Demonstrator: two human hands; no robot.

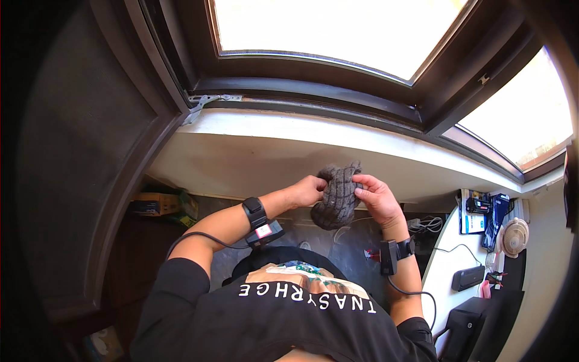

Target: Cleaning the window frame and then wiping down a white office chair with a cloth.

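Note:
A dark grey checked cloth (pixel 340 194), bunched up, hangs in front of me between my two hands. My left hand (pixel 310 191) grips its left side, with the fingertips hidden behind the fabric. On the other side my right hand (pixel 379 197) pinches the cloth's right edge between thumb and fingers. The bunched lower end droops over the floor. Just beyond the cloth is the pale wall (pixel 253 163) below the window sill (pixel 312 123), and the cloth's upper end overlaps that wall in the picture.
An inward-opened window sash (pixel 126 181) stands at my left, held by a metal stay (pixel 199 106). At right, a white desk (pixel 441 267) carries a small fan (pixel 514 237), a black speaker-like box (pixel 468 278) and a monitor (pixel 466 326). Cardboard boxes (pixel 156 204) lie at lower left.

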